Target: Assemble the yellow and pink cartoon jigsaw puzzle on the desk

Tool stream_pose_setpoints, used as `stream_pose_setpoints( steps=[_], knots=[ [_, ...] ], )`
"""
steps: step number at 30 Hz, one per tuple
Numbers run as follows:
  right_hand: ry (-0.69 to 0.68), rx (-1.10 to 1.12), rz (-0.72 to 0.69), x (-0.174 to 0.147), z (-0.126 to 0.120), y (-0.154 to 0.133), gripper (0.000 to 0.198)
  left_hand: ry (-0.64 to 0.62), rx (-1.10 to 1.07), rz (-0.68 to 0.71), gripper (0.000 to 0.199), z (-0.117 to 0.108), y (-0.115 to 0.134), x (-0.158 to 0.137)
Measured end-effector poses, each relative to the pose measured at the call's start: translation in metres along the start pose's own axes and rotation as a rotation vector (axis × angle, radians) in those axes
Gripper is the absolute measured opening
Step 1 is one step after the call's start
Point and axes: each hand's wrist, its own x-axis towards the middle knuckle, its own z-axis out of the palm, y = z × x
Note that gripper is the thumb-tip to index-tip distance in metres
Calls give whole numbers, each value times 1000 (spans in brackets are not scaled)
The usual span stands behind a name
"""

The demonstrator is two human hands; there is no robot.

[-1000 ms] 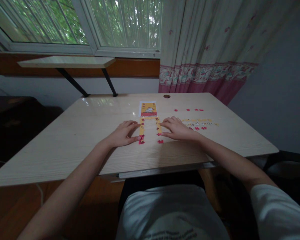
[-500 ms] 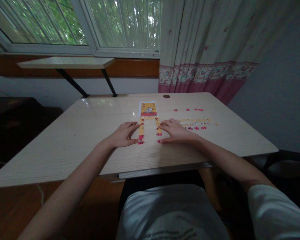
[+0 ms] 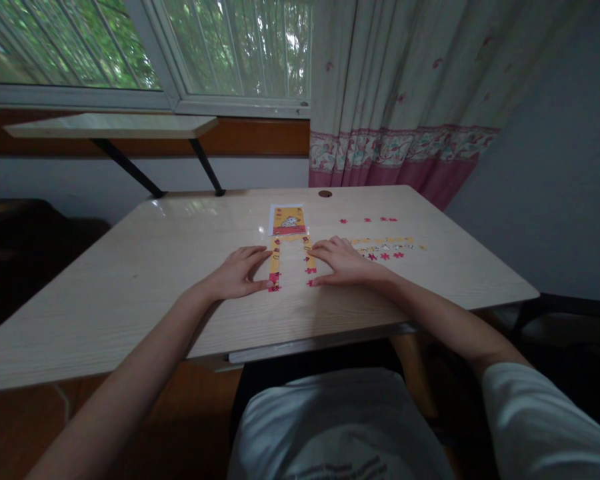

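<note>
A partly joined jigsaw puzzle (image 3: 274, 265) lies flat on the table, a yellow and red border joined along its top and sides around bare tabletop. My left hand (image 3: 237, 272) rests at its left side, thumb on the red lower-left corner and fingertips near the yellow edge above. At the right side is my right hand (image 3: 343, 262), thumb touching a red puzzle piece (image 3: 310, 283) at the bottom and fingers on the edge higher up. Both hands have thumb and fingers spread apart. Just beyond the border sits a picture card (image 3: 287, 221) with a white animal on yellow and red.
Rows of loose yellow, white and red puzzle pieces (image 3: 386, 256) lie right of my right hand. Several red pieces (image 3: 367, 220) sit farther back. A raised shelf (image 3: 115, 125) on black legs stands at the table's back left. Behind hangs a curtain (image 3: 370, 153) beside a window.
The whole view has shifted, so the table and puzzle sit slightly farther left. Both hands keep nearly the same place against the puzzle's sides.
</note>
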Motion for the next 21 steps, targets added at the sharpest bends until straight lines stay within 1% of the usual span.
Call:
stream_pose_setpoints(
  steps=[4,8,21],
  knots=[
    [11,17,-4,-1,-1,1,75,8,-19,-9,93,0,0,0],
    [4,5,-2,-1,-1,1,75,4,-14,-7,95,0,0,0],
    [0,-13,-9,0,3,0,73,5,-11,1,91,1,-1,0]
  ],
)
